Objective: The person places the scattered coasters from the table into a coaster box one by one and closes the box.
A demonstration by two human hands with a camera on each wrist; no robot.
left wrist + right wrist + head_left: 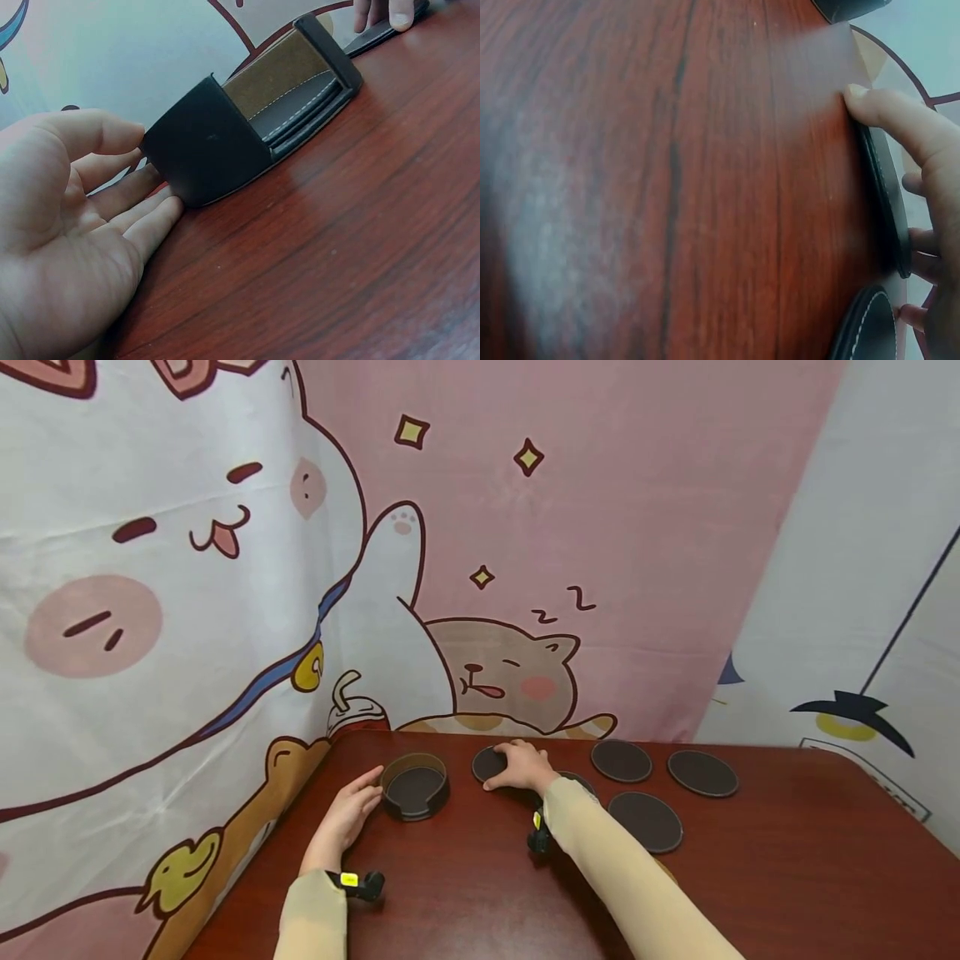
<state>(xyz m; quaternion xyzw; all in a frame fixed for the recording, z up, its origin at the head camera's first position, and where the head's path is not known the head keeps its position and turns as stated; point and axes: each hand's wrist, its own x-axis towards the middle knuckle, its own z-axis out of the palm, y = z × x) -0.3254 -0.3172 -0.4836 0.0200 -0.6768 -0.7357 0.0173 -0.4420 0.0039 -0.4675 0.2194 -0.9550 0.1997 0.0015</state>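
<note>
A round black coaster holder (415, 806) with a brown lining and a front notch stands on the table, with dark coasters inside. My left hand (352, 807) touches its left outer wall with extended fingers; the left wrist view shows those fingertips against the black side (210, 142). To the right of the holder, my right hand (522, 767) spans a dark round coaster (487, 763), thumb at the near edge and fingers at the far edge. In the right wrist view this coaster (881, 187) has stitching along its rim. A second coaster (870, 330) lies beside it, partly hidden by my arm in the head view.
More coasters lie flat on the right: one at the back (621, 761), one farther right (702, 773), one nearer (645, 821). A yellowish edge (665, 870) shows from behind my right sleeve. A cartoon-printed cloth (637, 527) hangs behind the reddish-brown table (465, 893).
</note>
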